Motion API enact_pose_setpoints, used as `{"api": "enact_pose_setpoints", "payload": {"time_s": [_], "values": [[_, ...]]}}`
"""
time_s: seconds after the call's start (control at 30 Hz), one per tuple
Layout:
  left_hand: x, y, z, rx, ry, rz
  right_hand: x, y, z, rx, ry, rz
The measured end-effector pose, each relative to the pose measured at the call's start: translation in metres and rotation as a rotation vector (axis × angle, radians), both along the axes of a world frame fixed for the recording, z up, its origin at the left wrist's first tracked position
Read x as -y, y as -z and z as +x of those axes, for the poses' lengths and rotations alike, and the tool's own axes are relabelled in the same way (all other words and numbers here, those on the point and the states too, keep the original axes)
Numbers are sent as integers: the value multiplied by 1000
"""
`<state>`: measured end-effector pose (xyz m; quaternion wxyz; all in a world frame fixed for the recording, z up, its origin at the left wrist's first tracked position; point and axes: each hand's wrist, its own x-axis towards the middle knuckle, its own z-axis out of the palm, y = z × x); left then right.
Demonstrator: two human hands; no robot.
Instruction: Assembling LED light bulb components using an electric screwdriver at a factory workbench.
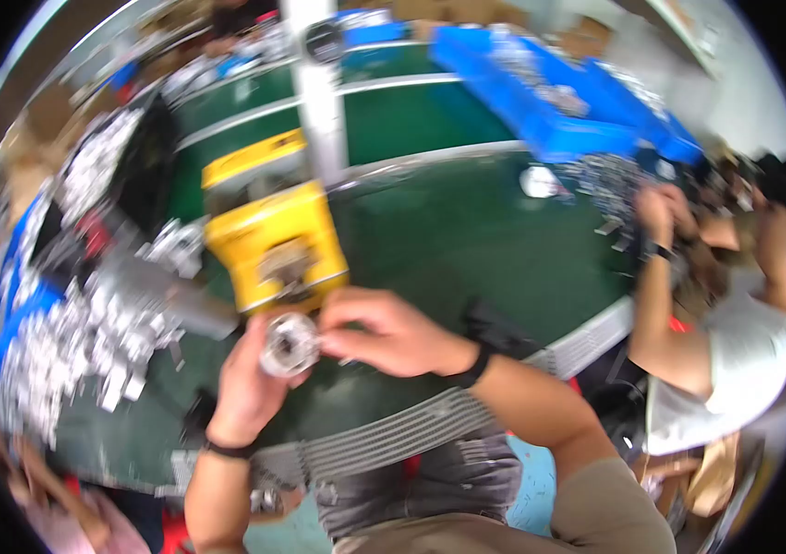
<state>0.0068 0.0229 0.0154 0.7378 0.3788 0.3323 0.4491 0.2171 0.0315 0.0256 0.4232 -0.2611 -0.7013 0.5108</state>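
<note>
Nearest, the desk (467,249) edge is met just below both hands, with open green surface to their right. A round metal part (288,343) is cupped in the half-closed left hand (247,383) and pinched by the right hand (384,332) fingertips. Just beyond, a yellow fixture (273,245) is seen; metal pieces (88,342) are heaped leftward.

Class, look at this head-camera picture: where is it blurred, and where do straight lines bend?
Head view: motion blur softens everything; the round metal part between left hand and right hand lacks detail; the metal parts heap smears; the table edge bows toward the dark rim.
</note>
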Motion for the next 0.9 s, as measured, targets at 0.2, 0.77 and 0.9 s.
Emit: {"api": "enact_pose_setpoints", "payload": {"time_s": [0.2, 0.77, 0.9], "values": [[-5, -8, 0, 163, -16, -92, 1, 4, -8, 192, 147, 135], [-1, -4, 2, 187, 40, 7, 10, 7, -25, 120, 372, 256], [1, -3, 6, 170, 96, 6, 11, 6, -25, 141, 457, 234]]}}
